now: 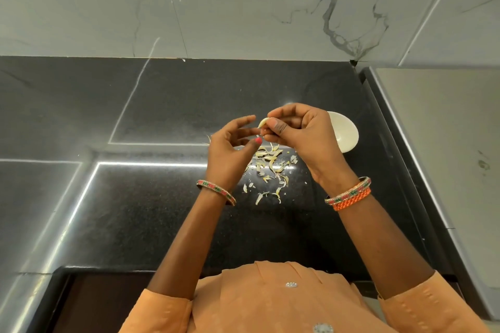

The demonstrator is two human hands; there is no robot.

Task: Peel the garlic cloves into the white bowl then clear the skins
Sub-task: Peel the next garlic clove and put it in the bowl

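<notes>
A pale garlic clove [263,123] is held up above the black counter, pinched between the thumb and fingers of my right hand [300,130]. My left hand [232,149] is just left of the clove, its fingers spread and loosely curved, fingertips near the clove's lower end; whether they touch it is unclear. The white bowl [345,134] stands on the counter behind my right hand, which hides its left part. A scatter of garlic skins [270,167] lies on the counter below and between my hands.
The black granite counter [151,197] runs to a grey marble wall [243,8] at the back. A raised grey surface [438,130] borders the counter on the right. The counter's front edge is near my body.
</notes>
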